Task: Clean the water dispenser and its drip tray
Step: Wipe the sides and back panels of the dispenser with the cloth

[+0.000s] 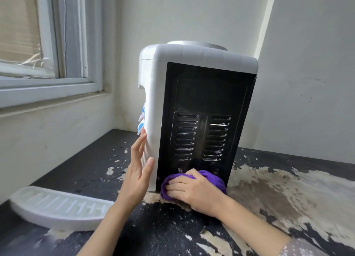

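The white water dispenser [194,102] stands on the dark counter with its black vented side panel facing me. Its blue taps [141,121] poke out on the left edge. My right hand [194,192] grips a bunched purple cloth [211,179] and presses it against the bottom of the black panel. My left hand [137,171] lies flat, fingers apart, against the dispenser's white left corner. The white drip tray [57,209] lies detached on the counter at the lower left, grille side up.
The counter [172,234] has a peeling dark surface with pale worn patches, mostly on the right. A window and its sill [48,90] are at the left. Walls close in behind the dispenser.
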A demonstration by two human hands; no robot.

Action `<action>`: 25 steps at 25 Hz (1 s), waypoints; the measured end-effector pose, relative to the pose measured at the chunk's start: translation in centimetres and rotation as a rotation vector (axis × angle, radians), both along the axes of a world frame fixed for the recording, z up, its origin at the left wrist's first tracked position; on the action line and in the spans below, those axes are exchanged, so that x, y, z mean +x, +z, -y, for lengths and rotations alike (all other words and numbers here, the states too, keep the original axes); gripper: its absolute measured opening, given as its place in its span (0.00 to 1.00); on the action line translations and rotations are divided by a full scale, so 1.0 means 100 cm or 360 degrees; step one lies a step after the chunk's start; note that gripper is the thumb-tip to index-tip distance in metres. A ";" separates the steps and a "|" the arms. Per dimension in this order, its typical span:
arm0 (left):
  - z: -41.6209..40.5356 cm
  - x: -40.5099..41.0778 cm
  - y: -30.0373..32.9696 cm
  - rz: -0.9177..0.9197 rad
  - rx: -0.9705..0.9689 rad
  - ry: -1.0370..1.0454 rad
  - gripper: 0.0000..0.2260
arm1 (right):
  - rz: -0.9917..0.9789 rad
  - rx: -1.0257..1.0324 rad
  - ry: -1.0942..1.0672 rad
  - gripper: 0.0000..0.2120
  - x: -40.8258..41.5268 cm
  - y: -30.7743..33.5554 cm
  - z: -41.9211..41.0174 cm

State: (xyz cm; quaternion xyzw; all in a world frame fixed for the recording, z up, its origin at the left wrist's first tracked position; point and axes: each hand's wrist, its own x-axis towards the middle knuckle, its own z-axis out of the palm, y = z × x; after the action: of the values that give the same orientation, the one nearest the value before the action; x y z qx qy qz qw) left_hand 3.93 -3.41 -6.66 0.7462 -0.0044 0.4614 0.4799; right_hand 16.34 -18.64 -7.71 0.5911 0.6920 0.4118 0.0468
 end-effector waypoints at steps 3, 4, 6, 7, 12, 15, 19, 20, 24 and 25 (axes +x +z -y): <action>-0.001 0.001 0.002 0.0015 -0.0003 -0.0003 0.33 | -0.0475 0.0353 -0.0028 0.13 -0.020 0.025 -0.001; 0.000 0.001 0.003 0.0016 -0.0012 -0.0009 0.32 | -0.0612 0.0520 -0.0046 0.10 -0.026 0.039 -0.002; 0.000 0.001 0.004 0.0027 -0.0031 -0.0021 0.31 | -0.0738 0.0778 -0.0179 0.08 -0.034 0.071 -0.009; 0.000 0.001 0.004 0.0032 -0.0039 -0.0027 0.31 | -0.0740 0.0860 -0.0263 0.09 -0.036 0.087 -0.015; -0.002 0.002 0.004 0.0055 -0.0083 -0.0038 0.30 | -0.0761 0.1083 -0.0066 0.11 -0.031 0.138 -0.049; -0.002 0.002 0.003 0.0069 -0.0098 -0.0048 0.31 | -0.0634 0.1282 0.0120 0.08 -0.024 0.135 -0.056; -0.002 0.002 0.004 0.0064 -0.0094 -0.0043 0.31 | -0.0537 0.1229 0.0146 0.05 -0.010 0.101 -0.049; -0.003 0.002 0.004 0.0060 -0.0088 -0.0035 0.31 | -0.0543 0.1166 0.0137 0.06 -0.009 0.087 -0.047; -0.003 0.004 0.002 0.0058 -0.0083 -0.0032 0.31 | -0.0621 0.0991 -0.0005 0.10 -0.014 0.035 -0.040; -0.004 0.004 0.002 0.0053 -0.0083 -0.0032 0.31 | -0.0631 0.0936 -0.0030 0.11 -0.015 0.029 -0.039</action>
State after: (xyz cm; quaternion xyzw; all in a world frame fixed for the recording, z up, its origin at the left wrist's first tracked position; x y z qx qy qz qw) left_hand 4.32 -3.05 -6.47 0.7257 -0.0078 0.4688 0.5036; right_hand 14.83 -14.74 -4.77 0.6541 0.5339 0.4703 -0.2567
